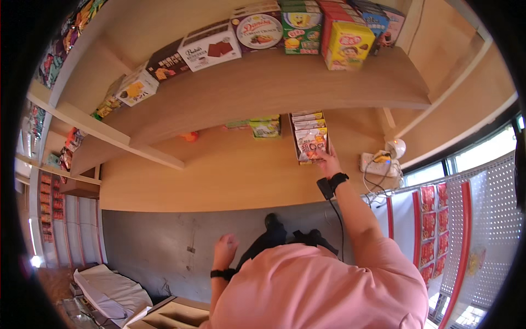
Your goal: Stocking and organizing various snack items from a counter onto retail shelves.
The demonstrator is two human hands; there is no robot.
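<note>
An open display carton of snack pouches [311, 142] rests at the front of the lower wooden shelf [205, 172], below the upper shelf. My right hand [330, 163] grips its lower right side, with a digit over the front pouch. The pouches stand in a row, one behind another, and the carton's rear is hidden by the upper shelf. Low at my side hangs my left hand [226, 249], away from the shelves; its fingers look curled and blurred, and no object shows in it. Both wrists wear dark bands, the right one with a small cabled device.
Boxed snacks [209, 47] line the upper shelf [263, 86]. Green packs [265, 127] sit left of the carton. To the right are a power strip [378, 165] with loose cables, a white lamp [395, 148] and a perforated panel [489, 214]. A wooden divided tray [176, 314] lies behind left.
</note>
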